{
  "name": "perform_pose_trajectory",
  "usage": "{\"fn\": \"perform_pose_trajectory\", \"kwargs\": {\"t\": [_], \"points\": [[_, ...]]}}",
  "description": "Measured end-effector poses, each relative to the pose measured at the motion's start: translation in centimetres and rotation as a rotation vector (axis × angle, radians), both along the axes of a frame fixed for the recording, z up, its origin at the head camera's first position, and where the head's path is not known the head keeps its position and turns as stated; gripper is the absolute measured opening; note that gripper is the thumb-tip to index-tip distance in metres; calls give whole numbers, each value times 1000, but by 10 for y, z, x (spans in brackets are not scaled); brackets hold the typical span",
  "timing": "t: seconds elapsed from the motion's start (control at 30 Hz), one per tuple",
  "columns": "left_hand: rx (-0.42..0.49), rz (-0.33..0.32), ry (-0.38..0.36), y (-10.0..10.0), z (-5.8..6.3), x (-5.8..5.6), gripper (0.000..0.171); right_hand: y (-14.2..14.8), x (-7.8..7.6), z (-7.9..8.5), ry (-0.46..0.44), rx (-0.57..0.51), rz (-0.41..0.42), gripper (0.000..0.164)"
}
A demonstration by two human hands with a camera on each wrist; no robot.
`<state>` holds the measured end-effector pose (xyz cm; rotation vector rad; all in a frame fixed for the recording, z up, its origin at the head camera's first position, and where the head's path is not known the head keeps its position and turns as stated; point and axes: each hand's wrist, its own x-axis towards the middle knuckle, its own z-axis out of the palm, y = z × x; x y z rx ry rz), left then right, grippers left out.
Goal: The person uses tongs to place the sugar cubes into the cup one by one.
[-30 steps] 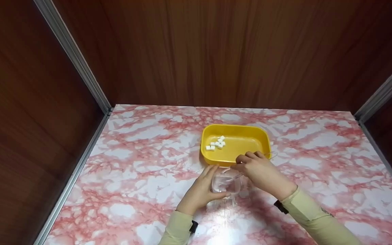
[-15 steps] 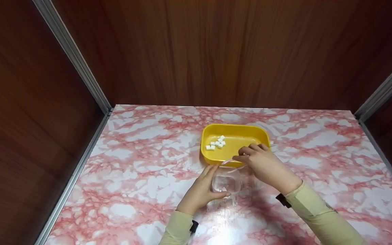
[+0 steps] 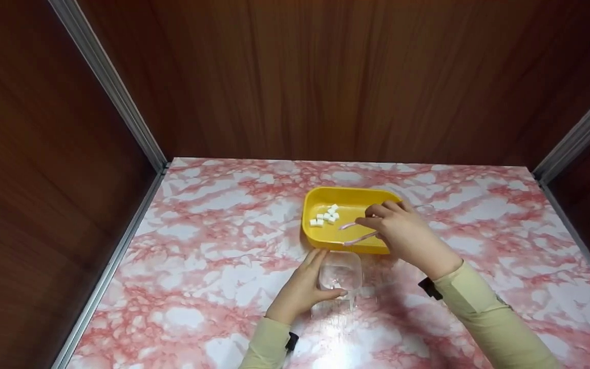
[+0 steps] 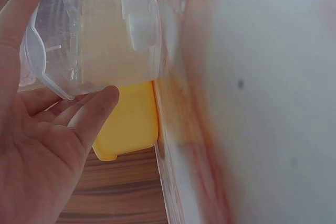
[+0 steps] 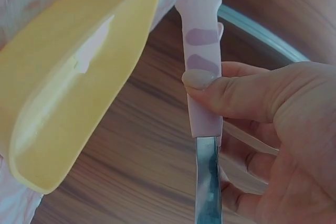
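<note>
My left hand [image 3: 302,289] holds a small clear plastic container [image 3: 343,269] on the table, with the thumb on its near side and the fingers on its left. A few white cubes [image 4: 142,31] show low in it in the left wrist view. My right hand [image 3: 410,238] pinches metal tongs with pink paw-shaped tips [image 3: 360,239] over the yellow tray [image 3: 361,207]. The tips stand apart in the head view, nothing between them. Several white cubes [image 3: 328,217] lie at the tray's left side. The right wrist view shows my thumb on the pink part of the tongs [image 5: 202,40].
The tray stands just behind the container. Both are on a red-and-white marbled table [image 3: 213,246]. Brown wood-grain panels [image 3: 305,82] close off the back and both sides, with metal strips [image 3: 116,82] at the corners.
My right hand has lifted the tongs out of the clear container and moved them back and right, over the tray. The tips have spread. My left hand and the container have stayed put.
</note>
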<state>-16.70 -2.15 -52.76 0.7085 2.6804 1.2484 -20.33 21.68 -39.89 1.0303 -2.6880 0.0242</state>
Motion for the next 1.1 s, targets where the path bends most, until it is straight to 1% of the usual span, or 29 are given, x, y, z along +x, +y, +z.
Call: {"fn": "perform_pose_trajectory", "kwargs": {"t": [0.17,0.37,0.57,0.73,0.87,0.97,1.1], "points": [[-2,-2,-6,-1,1,1,101,-1,-5,2,-12,-16,-9,51],[-5,-1,-11,-2,0,1,99,-1,-14,0,-15,-11,-12,50],[1,0,-19,-3,1,1,100,0,-28,-4,-5,9,-18,49],[12,-4,-10,-3,1,1,99,1,-40,-6,5,3,-27,46],[20,-6,-4,-3,0,1,97,1,-49,-8,-30,-8,-50,45],[25,-9,21,-3,-1,0,96,0,-55,-9,-57,-1,-72,45],[39,-13,14,-2,-1,1,96,0,-63,-10,-42,23,-75,44]]}}
